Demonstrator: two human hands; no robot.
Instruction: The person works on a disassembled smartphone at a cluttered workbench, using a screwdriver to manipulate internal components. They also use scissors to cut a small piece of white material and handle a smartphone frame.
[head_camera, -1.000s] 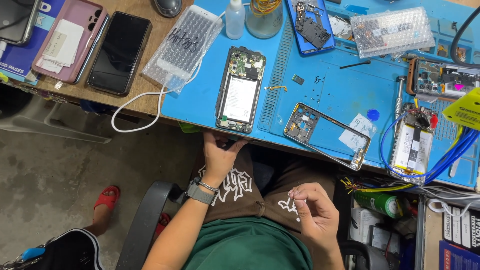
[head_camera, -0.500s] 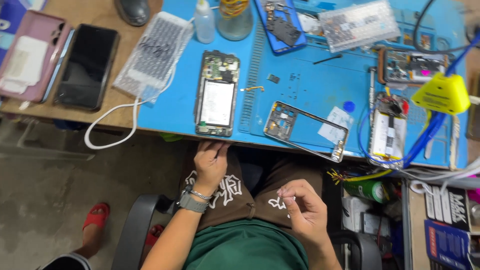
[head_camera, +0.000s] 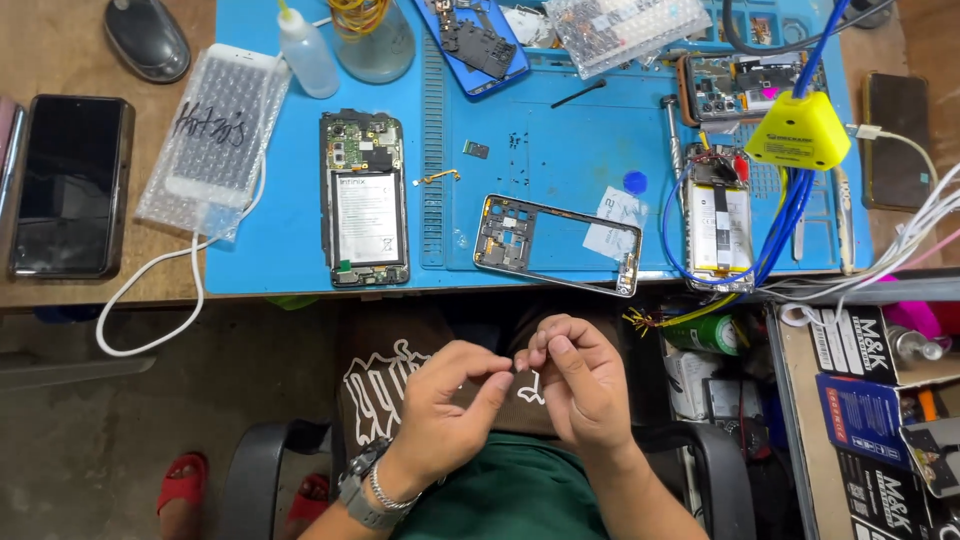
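- Down over the lap, the left hand (head_camera: 445, 400) and right hand (head_camera: 580, 385) meet fingertip to fingertip, below the edge of the blue mat (head_camera: 560, 140).
- Both hands have fingers curled and pinched together; something tiny seems to sit between them, but what it is I cannot tell.
- Left wrist wears a watch (head_camera: 362, 492) and a bracelet.
- On the mat just above the hands lies a phone frame (head_camera: 556, 245), tilted.
- Left of it, an opened phone (head_camera: 364, 198) lies upright, its battery showing.
- Right of the frame, another opened phone (head_camera: 718, 218) sits among blue wires, under a yellow box (head_camera: 797, 130).
- Off the mat to the left, a bubble-wrapped phone (head_camera: 214, 140) and a black phone (head_camera: 68, 185) rest on the wooden desk.
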